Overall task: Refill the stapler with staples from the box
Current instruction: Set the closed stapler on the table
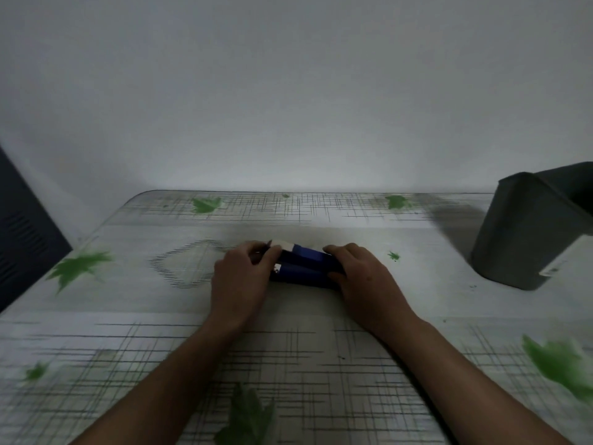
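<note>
A dark blue stapler (306, 268) lies on the table between my hands, its top arm raised slightly at the left end, where a pale tip shows. My left hand (239, 277) grips the stapler's left end with the fingers curled over it. At the right end, my right hand (362, 277) holds the stapler with its fingers wrapped around the back. No staple box can be made out; the hands hide both ends of the stapler.
The table (288, 364) wears a pale cloth with grey crosshatching and green leaf prints. A dark grey bin (529, 232) stands at the right. A dark panel (22, 239) leans at the left edge. A plain wall rises behind.
</note>
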Tool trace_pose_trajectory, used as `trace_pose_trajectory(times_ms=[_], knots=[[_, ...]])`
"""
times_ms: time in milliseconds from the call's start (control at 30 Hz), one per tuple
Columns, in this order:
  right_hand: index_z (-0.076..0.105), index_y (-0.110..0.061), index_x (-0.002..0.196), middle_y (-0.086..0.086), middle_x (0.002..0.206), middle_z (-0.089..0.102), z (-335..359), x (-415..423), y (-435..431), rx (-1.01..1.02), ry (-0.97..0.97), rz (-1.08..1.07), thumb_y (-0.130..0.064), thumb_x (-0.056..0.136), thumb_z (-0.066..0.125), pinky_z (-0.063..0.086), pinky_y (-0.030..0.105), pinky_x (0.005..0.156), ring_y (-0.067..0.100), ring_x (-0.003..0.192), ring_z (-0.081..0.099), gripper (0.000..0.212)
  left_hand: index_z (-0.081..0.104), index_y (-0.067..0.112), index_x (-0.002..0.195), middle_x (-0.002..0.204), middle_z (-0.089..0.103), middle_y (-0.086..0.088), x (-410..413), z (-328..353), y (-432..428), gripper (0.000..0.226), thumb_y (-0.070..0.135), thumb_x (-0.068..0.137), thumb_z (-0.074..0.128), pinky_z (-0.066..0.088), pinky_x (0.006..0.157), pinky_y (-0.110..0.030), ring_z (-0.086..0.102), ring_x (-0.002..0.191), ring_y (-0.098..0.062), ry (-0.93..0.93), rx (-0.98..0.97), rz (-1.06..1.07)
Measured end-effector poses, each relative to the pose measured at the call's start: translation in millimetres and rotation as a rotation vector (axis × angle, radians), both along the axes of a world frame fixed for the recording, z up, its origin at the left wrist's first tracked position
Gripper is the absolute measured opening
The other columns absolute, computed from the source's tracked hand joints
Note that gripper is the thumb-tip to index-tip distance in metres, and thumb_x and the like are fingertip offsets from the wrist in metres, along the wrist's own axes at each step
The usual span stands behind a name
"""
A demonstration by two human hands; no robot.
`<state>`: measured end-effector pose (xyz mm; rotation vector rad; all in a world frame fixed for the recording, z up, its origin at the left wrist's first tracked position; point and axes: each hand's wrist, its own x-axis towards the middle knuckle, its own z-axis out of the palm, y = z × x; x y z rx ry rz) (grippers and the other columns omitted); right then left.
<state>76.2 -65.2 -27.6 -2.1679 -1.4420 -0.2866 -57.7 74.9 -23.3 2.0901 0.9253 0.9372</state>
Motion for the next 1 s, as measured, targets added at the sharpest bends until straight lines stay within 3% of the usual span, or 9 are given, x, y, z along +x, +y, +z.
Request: trace_pose_trajectory(times_ms=[167, 300, 367, 433, 533, 600, 767, 1000], knots=[[0.047, -0.013, 0.134, 0.007, 0.113, 0.058, 4, -9, -8, -0.018, -0.034, -0.021, -0.024, 0.091, 0.056, 0.048, 0.029, 0.080, 0.019, 0.097, 0.054, 0.045, 0.070, 0.021, 0.112, 0.095, 0.069, 0.008, 13, 4, 3, 0.036, 0.046, 0.089, 0.061, 0.044, 0.070, -0.014, 0.056, 0.080, 0.012, -0.050, -0.108, -0.062], [0.051, -0.016, 0.126, 0.004, 0.105, 0.057, 7, -18, -16, -0.028, 0.002, -0.053, -0.027, 0.092, 0.054, 0.048, 0.023, 0.075, 0.013, 0.085, 0.052, 0.036, 0.070, 0.020, 0.112, 0.102, 0.071, 0.005, 24, 6, 5, 0.032, 0.040, 0.087, 0.065, 0.055, 0.089, -0.036, 0.065, 0.091, -0.002, -0.074, -0.186, -0.160], [0.053, -0.016, 0.121, 0.002, 0.099, 0.056, 10, -22, -20, -0.036, 0.025, -0.086, -0.029, 0.091, 0.054, 0.049, 0.023, 0.071, 0.012, 0.079, 0.051, 0.033, 0.069, 0.021, 0.114, 0.104, 0.071, 0.005, 29, 8, 5, 0.034, 0.040, 0.087, 0.066, 0.054, 0.092, -0.039, 0.067, 0.096, -0.007, -0.042, -0.191, -0.219], [0.054, -0.018, 0.118, 0.000, 0.094, 0.055, 12, -25, -22, -0.042, 0.040, -0.110, -0.032, 0.089, 0.056, 0.046, 0.021, 0.067, 0.011, 0.074, 0.050, 0.033, 0.070, 0.022, 0.113, 0.104, 0.071, 0.006, 34, 10, 6, 0.032, 0.040, 0.086, 0.067, 0.054, 0.090, -0.030, 0.066, 0.093, -0.001, -0.028, -0.188, -0.259], [0.056, -0.018, 0.113, -0.005, 0.088, 0.049, 13, -31, -23, -0.039, 0.059, -0.133, -0.036, 0.086, 0.060, 0.036, 0.016, 0.059, 0.008, 0.069, 0.046, 0.032, 0.071, 0.025, 0.113, 0.097, 0.066, 0.018, 42, 14, 5, 0.030, 0.040, 0.087, 0.065, 0.039, 0.073, -0.001, 0.053, 0.077, 0.025, 0.024, -0.129, -0.293], [0.056, -0.018, 0.112, -0.006, 0.087, 0.047, 13, -36, -23, -0.025, 0.077, -0.149, -0.038, 0.085, 0.061, 0.031, 0.013, 0.055, 0.008, 0.068, 0.046, 0.034, 0.072, 0.026, 0.111, 0.095, 0.066, 0.019, 46, 16, 4, 0.027, 0.039, 0.088, 0.064, 0.035, 0.066, 0.005, 0.050, 0.075, 0.029, 0.029, -0.112, -0.316], [0.052, -0.018, 0.117, -0.001, 0.101, 0.059, 11, -49, -24, 0.020, 0.107, -0.180, -0.042, 0.080, 0.063, 0.031, 0.013, 0.055, 0.009, 0.072, 0.047, 0.045, 0.071, 0.024, 0.111, 0.101, 0.069, 0.013, 51, 16, -2, 0.024, 0.032, 0.091, 0.060, 0.039, 0.076, -0.008, 0.058, 0.091, 0.012, 0.039, -0.146, -0.430], [0.048, -0.020, 0.119, -0.002, 0.104, 0.058, 6, -58, -28, 0.021, 0.142, -0.189, -0.042, 0.080, 0.063, 0.033, 0.013, 0.056, 0.011, 0.076, 0.050, 0.048, 0.070, 0.021, 0.115, 0.111, 0.070, 0.007, 50, 8, -6, 0.027, 0.031, 0.092, 0.058, 0.048, 0.094, -0.027, 0.061, 0.103, -0.001, 0.045, -0.177, -0.510]])
